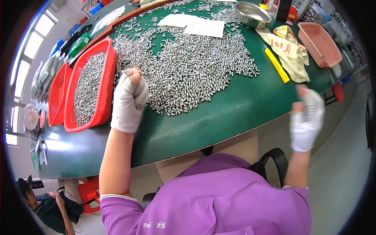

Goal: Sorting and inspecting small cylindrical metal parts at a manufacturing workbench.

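A big heap of small silver metal pieces [192,66] covers the green table [219,113]. My left hand [130,98], in a white glove, is a closed fist resting at the heap's near left edge, with a few silver pieces showing at the top of the fist. Just left of it stands a red basket [102,102] holding more silver pieces. My right hand [308,117], also gloved, hangs off the table's right edge in the air, blurred, fingers curled; whether it holds anything I cannot tell.
A second red basket [58,94] stands further left. A steel bowl [252,15], white paper sheets [204,27], a yellow cutter [276,64], a cloth [291,53] and a pink tray [319,44] lie at the back right. Another person [47,203] sits at lower left.
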`<move>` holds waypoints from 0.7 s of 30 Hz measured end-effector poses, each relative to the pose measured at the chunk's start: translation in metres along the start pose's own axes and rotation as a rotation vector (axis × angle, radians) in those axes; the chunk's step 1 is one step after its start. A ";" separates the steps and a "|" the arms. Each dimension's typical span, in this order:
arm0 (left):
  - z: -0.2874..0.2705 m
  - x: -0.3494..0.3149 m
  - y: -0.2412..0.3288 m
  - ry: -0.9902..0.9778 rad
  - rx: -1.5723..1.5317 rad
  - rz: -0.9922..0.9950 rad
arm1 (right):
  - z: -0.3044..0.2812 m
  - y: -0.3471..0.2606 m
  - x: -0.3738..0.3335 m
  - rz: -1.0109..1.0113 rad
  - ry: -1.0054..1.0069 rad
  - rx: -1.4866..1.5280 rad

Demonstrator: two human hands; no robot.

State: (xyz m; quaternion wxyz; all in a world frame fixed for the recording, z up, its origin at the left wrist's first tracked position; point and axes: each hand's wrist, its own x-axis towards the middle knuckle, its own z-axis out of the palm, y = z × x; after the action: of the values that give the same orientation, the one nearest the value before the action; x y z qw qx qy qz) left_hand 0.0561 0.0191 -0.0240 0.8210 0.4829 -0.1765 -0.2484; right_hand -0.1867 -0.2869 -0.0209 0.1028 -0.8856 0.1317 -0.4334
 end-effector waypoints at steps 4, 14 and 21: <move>0.010 0.003 0.001 -0.026 -0.118 -0.061 | -0.074 0.173 -0.037 0.328 0.297 -0.333; 0.010 0.002 -0.003 -0.013 -0.195 -0.092 | -0.069 0.180 -0.033 0.575 0.205 -0.323; 0.003 0.006 -0.002 -0.059 -0.219 -0.007 | 0.024 0.093 0.096 0.003 -0.166 -0.450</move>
State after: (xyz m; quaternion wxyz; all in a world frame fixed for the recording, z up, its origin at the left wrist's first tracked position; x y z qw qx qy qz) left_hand 0.0586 0.0130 -0.0246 0.8624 0.3832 -0.1710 -0.2831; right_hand -0.1243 -0.4038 0.0075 -0.0861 -0.9186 0.2175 -0.3185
